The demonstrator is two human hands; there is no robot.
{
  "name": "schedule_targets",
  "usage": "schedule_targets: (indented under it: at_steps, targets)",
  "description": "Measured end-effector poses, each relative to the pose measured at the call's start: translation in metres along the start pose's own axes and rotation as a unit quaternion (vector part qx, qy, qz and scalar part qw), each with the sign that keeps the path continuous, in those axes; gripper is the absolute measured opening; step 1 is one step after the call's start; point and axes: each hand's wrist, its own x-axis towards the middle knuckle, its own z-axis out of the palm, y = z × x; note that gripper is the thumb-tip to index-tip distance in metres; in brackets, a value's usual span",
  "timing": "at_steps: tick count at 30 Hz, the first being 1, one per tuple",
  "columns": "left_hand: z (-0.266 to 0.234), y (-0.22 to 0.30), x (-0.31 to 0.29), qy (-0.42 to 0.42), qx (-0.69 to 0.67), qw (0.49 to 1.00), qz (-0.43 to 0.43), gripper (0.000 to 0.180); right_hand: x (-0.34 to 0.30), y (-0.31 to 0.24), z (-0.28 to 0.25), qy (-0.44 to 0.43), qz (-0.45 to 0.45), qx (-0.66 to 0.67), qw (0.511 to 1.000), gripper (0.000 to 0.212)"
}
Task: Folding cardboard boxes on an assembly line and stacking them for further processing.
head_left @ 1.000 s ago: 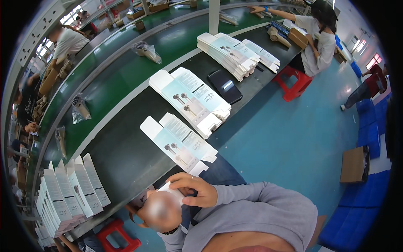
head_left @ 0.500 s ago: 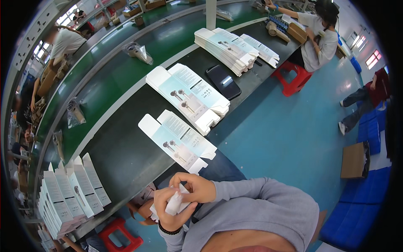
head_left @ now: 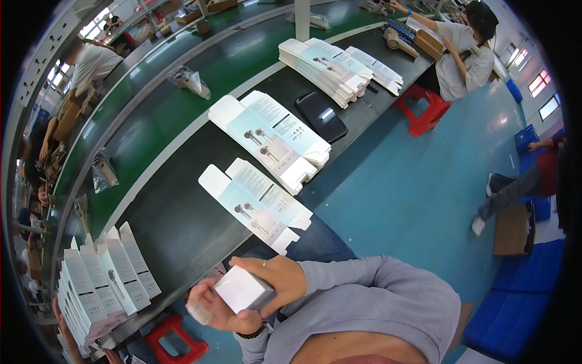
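On my feed the box is between both hands, off the table: right hand curled round its right side, left hand with thumb against its near side, fingers partly spread (one tip blurs). A slack grip could drop it. The nearest carton overhangs the table's edge, where a wrist could knock it; room opens leftward

Head camera: worn on my head, left one of a side-by-side pair; wide fisheye, upright, straight edges bending toward the rim;
Facing: down and outward over the dark workbench;
Near side: my left hand and right hand, close below the lens, just short of the workbench;
Green belt: farther, beyond the workbench;
Blue floor: right of the workbench.
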Motion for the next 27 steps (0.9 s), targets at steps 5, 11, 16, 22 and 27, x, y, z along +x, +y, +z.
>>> schedule_targets:
  at_steps: [5, 11, 16, 22, 27]
  targets:
    - [-0.044, 0.01, 0.039, -0.373, 0.129, 0.919, -0.009, 0.073, 0.011, 0.01, -0.004, 0.015, -0.09, -0.059, 0.994, 0.09]
    - [-0.143, 0.0, 0.061, 0.035, 0.175, 0.984, 0.021, 0.088, 0.024, 0.011, -0.052, 0.035, -0.116, -0.303, 0.945, 0.088]
    - [-0.184, -0.046, 0.078, 0.246, 0.175, 0.95, 0.084, 0.076, 0.01, 0.041, -0.043, -0.123, 0.002, -0.471, 0.874, 0.084]
    - [-0.211, -0.1, 0.078, 0.269, 0.318, 0.903, 0.104, 0.069, 0.007, 0.037, -0.046, -0.193, 0.049, -0.413, 0.889, 0.079]
    - [-0.206, -0.091, 0.09, 0.277, 0.507, 0.815, 0.039, 0.067, 0.001, 0.043, -0.059, -0.142, -0.01, -0.41, 0.901, 0.059]
